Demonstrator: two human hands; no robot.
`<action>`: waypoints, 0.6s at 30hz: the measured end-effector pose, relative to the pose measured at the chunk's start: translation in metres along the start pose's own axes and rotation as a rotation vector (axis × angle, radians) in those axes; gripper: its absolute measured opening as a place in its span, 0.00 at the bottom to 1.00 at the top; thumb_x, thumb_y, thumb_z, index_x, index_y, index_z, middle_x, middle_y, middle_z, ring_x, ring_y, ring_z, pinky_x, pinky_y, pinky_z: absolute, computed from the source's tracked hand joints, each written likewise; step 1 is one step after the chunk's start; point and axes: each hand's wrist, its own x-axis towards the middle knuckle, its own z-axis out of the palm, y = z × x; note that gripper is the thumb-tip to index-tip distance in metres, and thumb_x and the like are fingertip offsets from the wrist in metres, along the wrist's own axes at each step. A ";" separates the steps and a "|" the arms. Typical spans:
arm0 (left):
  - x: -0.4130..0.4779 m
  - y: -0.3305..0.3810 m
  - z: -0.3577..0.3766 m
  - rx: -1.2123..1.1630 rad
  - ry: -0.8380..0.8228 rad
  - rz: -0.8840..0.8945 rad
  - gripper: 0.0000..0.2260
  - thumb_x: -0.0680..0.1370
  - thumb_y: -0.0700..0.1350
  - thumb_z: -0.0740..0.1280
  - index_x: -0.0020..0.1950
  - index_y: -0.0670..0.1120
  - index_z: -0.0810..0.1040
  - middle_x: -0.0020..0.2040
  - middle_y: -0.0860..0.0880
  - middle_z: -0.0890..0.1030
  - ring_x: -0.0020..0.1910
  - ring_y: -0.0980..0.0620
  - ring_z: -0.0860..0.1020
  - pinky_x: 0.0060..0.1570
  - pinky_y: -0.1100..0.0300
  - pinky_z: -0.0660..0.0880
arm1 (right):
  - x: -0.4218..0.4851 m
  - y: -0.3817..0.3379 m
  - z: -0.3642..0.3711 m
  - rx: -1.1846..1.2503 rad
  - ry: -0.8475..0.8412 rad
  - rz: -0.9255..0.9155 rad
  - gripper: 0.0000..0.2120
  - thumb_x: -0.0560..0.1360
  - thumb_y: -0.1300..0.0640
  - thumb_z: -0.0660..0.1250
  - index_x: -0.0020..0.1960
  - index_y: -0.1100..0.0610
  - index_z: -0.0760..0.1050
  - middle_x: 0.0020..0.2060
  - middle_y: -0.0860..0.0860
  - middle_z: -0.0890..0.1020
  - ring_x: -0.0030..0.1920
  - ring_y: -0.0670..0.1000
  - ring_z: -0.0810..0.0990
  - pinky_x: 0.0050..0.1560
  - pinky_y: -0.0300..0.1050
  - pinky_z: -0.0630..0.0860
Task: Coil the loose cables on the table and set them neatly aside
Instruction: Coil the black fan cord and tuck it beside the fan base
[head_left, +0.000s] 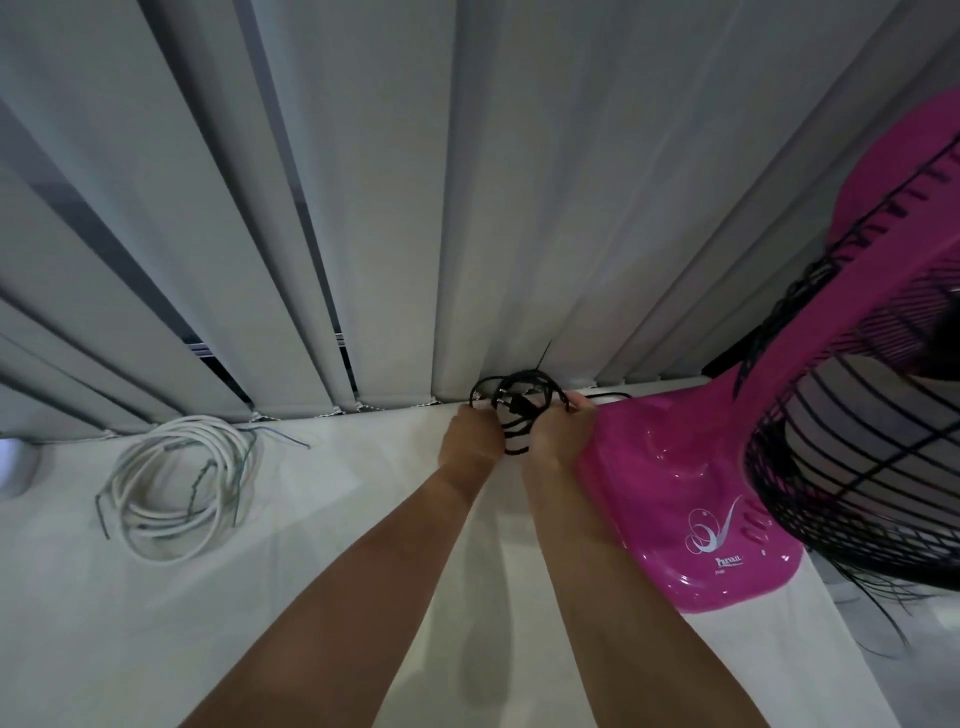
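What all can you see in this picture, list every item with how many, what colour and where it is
white cable: one coil, white, lying on the table at the left
black cable: one bundle, black, held in both hands at the far edge of the table, by the blinds
fan: one, pink body with a black wire guard, standing on the table at the right
blinds: one set of vertical slats, pale grey, along the back behind the table
table: one, white, under everything
pale rounded thing: one, whitish, at the left edge, too cut off to name
left hand: one, closed on the left side of the black cable
right hand: one, closed on the right side of the black cable
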 end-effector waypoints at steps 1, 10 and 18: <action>-0.003 0.000 0.003 0.092 0.046 0.023 0.14 0.82 0.43 0.53 0.65 0.40 0.66 0.64 0.39 0.73 0.63 0.40 0.73 0.58 0.49 0.70 | 0.001 0.000 -0.001 -0.026 -0.008 -0.017 0.14 0.75 0.73 0.55 0.57 0.66 0.71 0.40 0.54 0.78 0.34 0.41 0.77 0.32 0.27 0.72; 0.001 -0.020 0.016 0.143 0.211 0.427 0.08 0.75 0.37 0.59 0.54 0.42 0.71 0.55 0.42 0.77 0.53 0.40 0.76 0.48 0.48 0.74 | 0.002 0.012 -0.011 -0.220 -0.069 -0.190 0.12 0.74 0.68 0.60 0.56 0.61 0.74 0.54 0.59 0.79 0.55 0.57 0.78 0.59 0.55 0.73; 0.011 -0.017 -0.010 -0.446 -0.231 0.160 0.17 0.81 0.51 0.58 0.48 0.44 0.83 0.48 0.42 0.84 0.41 0.48 0.81 0.42 0.61 0.75 | 0.017 0.010 -0.017 -0.182 -0.181 -0.186 0.10 0.76 0.67 0.63 0.51 0.54 0.75 0.54 0.57 0.81 0.51 0.53 0.80 0.54 0.45 0.78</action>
